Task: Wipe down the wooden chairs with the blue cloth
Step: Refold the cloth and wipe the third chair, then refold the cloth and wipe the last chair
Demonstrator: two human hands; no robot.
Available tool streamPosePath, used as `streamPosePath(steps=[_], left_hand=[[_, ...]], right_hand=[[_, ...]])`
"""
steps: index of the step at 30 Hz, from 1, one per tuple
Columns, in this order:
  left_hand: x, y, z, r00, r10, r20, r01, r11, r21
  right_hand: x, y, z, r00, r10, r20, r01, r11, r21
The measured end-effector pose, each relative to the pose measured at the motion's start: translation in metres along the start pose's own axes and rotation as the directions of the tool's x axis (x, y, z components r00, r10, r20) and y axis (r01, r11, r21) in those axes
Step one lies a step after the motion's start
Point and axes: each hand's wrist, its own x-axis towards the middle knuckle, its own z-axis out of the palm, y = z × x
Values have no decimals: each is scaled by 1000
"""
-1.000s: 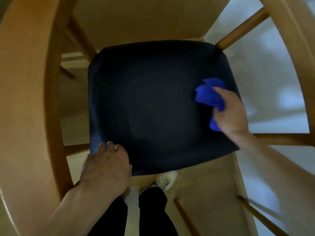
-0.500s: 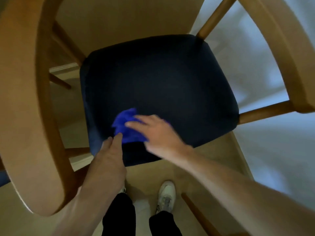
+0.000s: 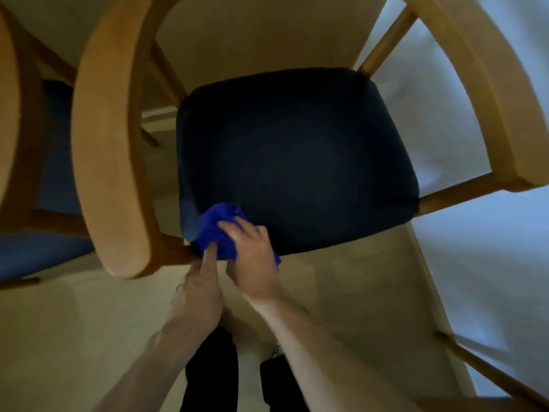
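Observation:
A wooden chair with curved armrests and a dark navy seat cushion stands below me. The bunched blue cloth lies on the cushion's near left corner. My right hand grips the cloth from the right, fingers curled over it. My left hand is beside it, its forefinger stretched out and touching the cloth's near edge.
A second wooden chair with a blue seat stands close on the left. The right armrest curves round the far right. My dark trouser legs are at the bottom, over pale floor.
My right hand swept the cloth from the cushion's right edge across to its near left corner. My left hand stayed at that corner and now touches the cloth. The view shifted right.

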Motion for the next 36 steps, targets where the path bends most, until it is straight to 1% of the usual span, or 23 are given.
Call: streamPosePath(steps=[2,3,4,5,6,7,8,9,10,12,13,14,15,16,17,18,19,21,22,23,25,30,36], left_hand=[[-14,-20,-5,998,40,50,-36,997,-76],[-20,-26,-9,996,72,46,-67,992,-106],[-25,-31,-14,995,89,37,-84,989,-122],[-30,-36,-18,995,94,26,-89,985,-148],[-35,-41,-22,996,87,20,-81,978,-193],[-40,-46,-24,997,74,22,-67,969,-237],[-44,-49,-27,998,48,51,-33,963,-269],[-48,-53,-30,995,10,99,22,950,-311],[-50,-57,-34,986,-42,161,101,920,-378],[-54,-67,-43,960,-127,250,250,787,-564],[-57,-72,-49,965,-153,211,257,695,-672],[-59,-76,-57,981,-166,103,185,612,-769],[-60,-79,-69,987,-154,-48,49,570,-820],[-60,-80,-82,976,-103,-190,-94,590,-802],[-58,-80,-93,956,-26,-293,-210,639,-740],[-55,-79,-103,931,50,-361,-295,683,-668],[-50,-79,-109,909,101,-404,-349,712,-609],[-43,-74,-115,871,103,-480,-396,726,-562],[-43,-73,-115,864,99,-493,-408,713,-571],[-43,-73,-113,865,108,-490,-421,686,-593],[-44,-74,-107,872,131,-471,-438,638,-633],[-41,-65,-98,866,128,-484,-442,648,-620],[-21,-23,-93,853,258,-453,-507,616,-603]], right_hand=[[-3,21,-25,998,-37,43,38,999,-8],[-8,38,-45,999,16,50,-14,999,-38],[-13,58,-67,992,128,-6,-128,991,-46],[-18,74,-90,956,275,-103,-277,961,-10],[-20,83,-108,886,427,-178,-430,903,26],[-21,81,-120,817,538,-207,-540,840,49],[-17,68,-126,801,566,-197,-568,822,51],[-8,49,-128,827,529,-188,-526,848,72],[4,23,-128,867,454,-204,-438,891,123],[27,-42,-130,932,253,-259,-195,953,230],[38,-77,-129,954,120,-274,-50,968,247],[48,-110,-127,963,-23,-269,91,965,246],[56,-141,-122,958,-164,-235,219,948,232],[63,-167,-116,940,-290,-180,323,926,197],[69,-188,-108,916,-383,-115,397,905,149],[75,-206,-99,899,-437,-39,439,893,104],[79,-219,-91,892,-450,40,447,893,61],[83,-235,-74,899,-405,164,423,901,-94],[83,-237,-68,910,-371,187,403,896,-185],[84,-238,-65,919,-350,183,387,889,-245],[85,-238,-64,929,-335,155,366,893,-262],[87,-230,-72,937,-321,140,346,910,-230],[94,-194,-110,972,-228,61,236,933,-270]])
